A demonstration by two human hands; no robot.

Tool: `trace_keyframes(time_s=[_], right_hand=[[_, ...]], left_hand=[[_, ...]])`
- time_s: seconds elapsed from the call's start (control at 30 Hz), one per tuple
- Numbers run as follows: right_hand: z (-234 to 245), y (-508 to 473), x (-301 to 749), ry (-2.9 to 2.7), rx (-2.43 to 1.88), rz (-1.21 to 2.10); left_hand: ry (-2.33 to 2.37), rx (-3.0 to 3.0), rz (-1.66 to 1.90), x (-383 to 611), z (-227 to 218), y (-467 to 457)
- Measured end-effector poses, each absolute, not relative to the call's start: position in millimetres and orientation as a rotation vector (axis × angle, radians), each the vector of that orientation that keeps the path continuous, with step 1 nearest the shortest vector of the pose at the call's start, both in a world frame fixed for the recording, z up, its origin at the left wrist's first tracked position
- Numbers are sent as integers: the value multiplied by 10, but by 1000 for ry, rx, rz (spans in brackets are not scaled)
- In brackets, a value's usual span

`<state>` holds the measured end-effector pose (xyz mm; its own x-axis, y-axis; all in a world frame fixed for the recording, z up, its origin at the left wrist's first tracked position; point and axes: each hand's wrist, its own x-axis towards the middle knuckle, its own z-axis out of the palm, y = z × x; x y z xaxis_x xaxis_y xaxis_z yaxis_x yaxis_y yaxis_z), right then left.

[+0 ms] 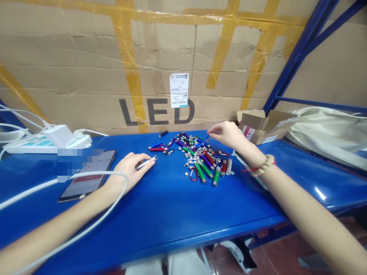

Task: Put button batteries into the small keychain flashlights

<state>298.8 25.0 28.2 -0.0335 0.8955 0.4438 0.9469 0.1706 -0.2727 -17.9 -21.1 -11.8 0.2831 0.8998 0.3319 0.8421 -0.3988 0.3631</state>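
Note:
My left hand is closed around a silver mini flashlight, with a metal loop showing at its end. It rests low over the blue tabletop, left of the pile. At the back right of the pile, my right hand pinches a small blue clip with a bit of metal hanging below. The pile mixes coloured mini flashlights, small round cells and carabiners. Nearest me lie a green flashlight and a red carabiner. A red tube sits at the pile's left.
A phone lies left, crossed by a white cable. Behind it is a power strip with a charger. A small open carton stands back right. A large cardboard box walls off the back.

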Motion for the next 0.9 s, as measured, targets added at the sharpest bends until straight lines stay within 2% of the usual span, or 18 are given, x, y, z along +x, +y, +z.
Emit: trace_keyframes(time_s=[0.2,0.37,0.5,0.63,0.77,0.9], right_hand=[[260,240,2829,-1847,-1256,300],[189,16,2438,-1871,-1071,571],[92,-158,2143,-1859,-995,815],[7,-256,1969,-1814,-953,1036],[-13,-301,1926,-1800,-956,1037],[-14,-295,1948,-1914,-1008,884]], left_hand=[[1483,2503,681,-161,-185,-146],[1502,2506,649,-150,-193,-159],[1494,2489,838,-109,-150,-232],[1286,2513,934,-45,-101,-339],[1177,2543,937,-20,-107,-382],[1227,2460,969,-43,-101,-369]])
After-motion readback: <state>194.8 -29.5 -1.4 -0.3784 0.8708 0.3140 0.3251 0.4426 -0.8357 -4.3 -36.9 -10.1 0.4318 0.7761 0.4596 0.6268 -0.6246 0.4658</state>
